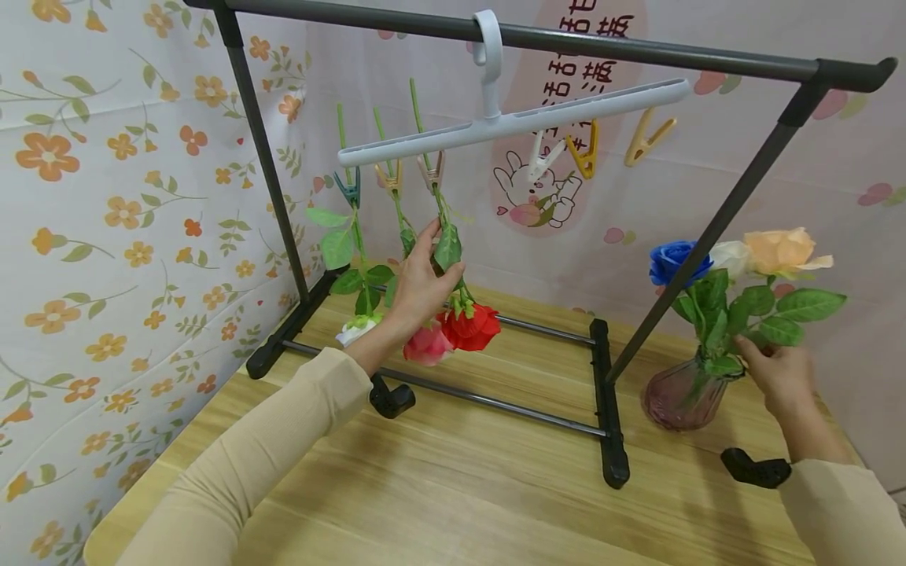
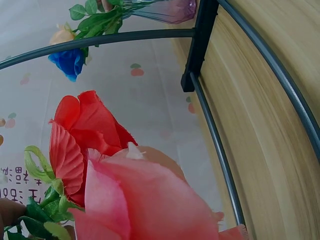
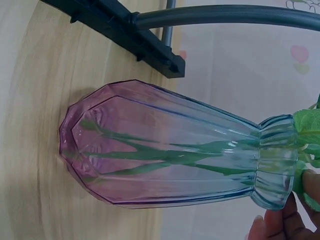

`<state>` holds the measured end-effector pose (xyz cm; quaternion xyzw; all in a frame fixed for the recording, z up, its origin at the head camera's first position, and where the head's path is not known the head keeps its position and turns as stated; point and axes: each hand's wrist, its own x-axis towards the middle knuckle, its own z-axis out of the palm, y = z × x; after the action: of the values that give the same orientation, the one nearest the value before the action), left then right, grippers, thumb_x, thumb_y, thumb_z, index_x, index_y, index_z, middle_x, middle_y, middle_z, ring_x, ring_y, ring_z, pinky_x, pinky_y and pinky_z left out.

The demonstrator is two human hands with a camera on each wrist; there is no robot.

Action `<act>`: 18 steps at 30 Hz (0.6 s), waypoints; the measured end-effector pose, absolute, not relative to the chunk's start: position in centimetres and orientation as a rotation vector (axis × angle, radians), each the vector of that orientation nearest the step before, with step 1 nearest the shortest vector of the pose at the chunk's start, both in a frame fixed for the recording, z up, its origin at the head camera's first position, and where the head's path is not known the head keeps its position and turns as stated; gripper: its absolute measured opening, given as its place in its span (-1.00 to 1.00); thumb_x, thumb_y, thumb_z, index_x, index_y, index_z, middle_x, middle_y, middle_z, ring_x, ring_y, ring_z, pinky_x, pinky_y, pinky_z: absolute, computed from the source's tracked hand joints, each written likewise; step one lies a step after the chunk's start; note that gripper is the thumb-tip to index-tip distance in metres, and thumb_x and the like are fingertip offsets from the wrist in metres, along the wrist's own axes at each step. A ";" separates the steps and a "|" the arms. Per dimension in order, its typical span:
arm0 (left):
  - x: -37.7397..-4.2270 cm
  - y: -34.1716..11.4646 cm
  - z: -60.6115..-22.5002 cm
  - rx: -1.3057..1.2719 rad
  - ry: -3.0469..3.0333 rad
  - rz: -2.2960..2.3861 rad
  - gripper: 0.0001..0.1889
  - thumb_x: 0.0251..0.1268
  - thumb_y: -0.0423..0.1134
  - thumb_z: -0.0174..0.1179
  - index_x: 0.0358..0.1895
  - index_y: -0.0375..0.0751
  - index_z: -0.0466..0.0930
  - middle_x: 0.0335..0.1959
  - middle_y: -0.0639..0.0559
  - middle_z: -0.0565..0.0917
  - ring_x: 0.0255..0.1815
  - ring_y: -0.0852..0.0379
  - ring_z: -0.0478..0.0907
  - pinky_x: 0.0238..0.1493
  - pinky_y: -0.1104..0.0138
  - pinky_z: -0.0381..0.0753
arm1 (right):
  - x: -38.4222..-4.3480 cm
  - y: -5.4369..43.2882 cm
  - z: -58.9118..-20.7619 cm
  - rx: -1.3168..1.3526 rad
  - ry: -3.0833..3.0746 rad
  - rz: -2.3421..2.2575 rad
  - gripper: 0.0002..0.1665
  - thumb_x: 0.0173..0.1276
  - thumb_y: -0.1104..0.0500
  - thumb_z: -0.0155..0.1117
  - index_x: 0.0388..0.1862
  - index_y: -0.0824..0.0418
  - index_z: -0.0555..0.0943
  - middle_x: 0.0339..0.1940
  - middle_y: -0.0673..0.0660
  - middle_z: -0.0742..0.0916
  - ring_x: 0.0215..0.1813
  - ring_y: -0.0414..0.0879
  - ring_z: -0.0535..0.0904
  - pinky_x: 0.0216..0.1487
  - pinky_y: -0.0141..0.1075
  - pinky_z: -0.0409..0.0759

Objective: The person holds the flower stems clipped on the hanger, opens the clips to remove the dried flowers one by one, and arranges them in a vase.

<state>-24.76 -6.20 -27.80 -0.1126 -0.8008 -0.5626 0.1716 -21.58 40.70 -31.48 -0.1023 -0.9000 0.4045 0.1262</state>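
A red rose [image 1: 473, 328] hangs head down from a beige clothespin [image 1: 432, 169]. My left hand [image 1: 418, 287] holds its leafy stem between thumb and fingers; a leaf partly hides the grip. A pink rose [image 1: 428, 343] hangs beside it, and a white rose [image 1: 357, 328] farther left, partly behind my arm. On the right, a purple-to-clear glass vase [image 3: 165, 150] holds a blue rose [image 1: 679, 262], a white rose [image 1: 731, 258] and a peach rose [image 1: 782, 250]. My right hand [image 1: 782, 377] pinches a leafy stem by the vase's mouth, its fingertips close to the rim.
A white hanger [image 1: 524, 122] hangs on the dark rack's top bar [image 1: 396, 21]. White, yellow and light-orange clothespins [image 1: 640, 137] hang on its right half. The rack's foot [image 1: 609, 409] stands on the wooden table [image 1: 460, 487] left of the vase. Printed curtains are behind.
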 end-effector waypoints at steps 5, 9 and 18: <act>-24.7 -6.2 -28.0 -0.331 -2.247 -1.643 -0.29 0.27 -0.32 0.16 0.46 -0.17 0.06 0.09 -0.20 0.54 -0.10 0.00 0.61 -0.27 0.35 0.57 | -21.1 41.4 -32.5 -0.173 -2.629 1.228 -0.86 0.43 0.03 0.04 -0.38 -0.09 0.41 -0.56 -0.30 0.49 -0.53 -0.50 0.39 -0.56 -0.50 0.42; -24.7 -6.3 -28.2 -0.351 -2.238 -1.667 -0.31 0.29 -0.33 0.14 0.46 -0.17 0.07 0.10 -0.21 0.55 -0.10 -0.03 0.63 -0.24 0.29 0.60 | -20.4 42.5 -33.1 -0.162 -2.777 1.144 -0.60 0.47 -0.02 -0.05 -0.17 0.31 0.50 -0.14 0.23 0.58 -0.43 -0.64 0.38 -0.47 -0.50 0.50; -24.9 -6.4 -28.1 -0.361 -2.234 -1.670 -0.31 0.31 -0.32 0.12 0.46 -0.23 0.05 0.23 -0.19 0.47 0.01 -0.02 0.58 -0.11 0.27 0.59 | -17.8 44.3 -33.7 -0.168 -2.698 1.011 -0.29 0.49 0.02 -0.07 0.32 0.60 0.19 -0.34 -0.62 0.32 -0.38 -0.76 0.29 -0.46 -0.70 0.40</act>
<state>-24.89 -6.44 -28.09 -0.1265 -0.7835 -0.5859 0.1640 -17.80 44.33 -33.67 -0.0577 -0.9273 0.3473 0.1273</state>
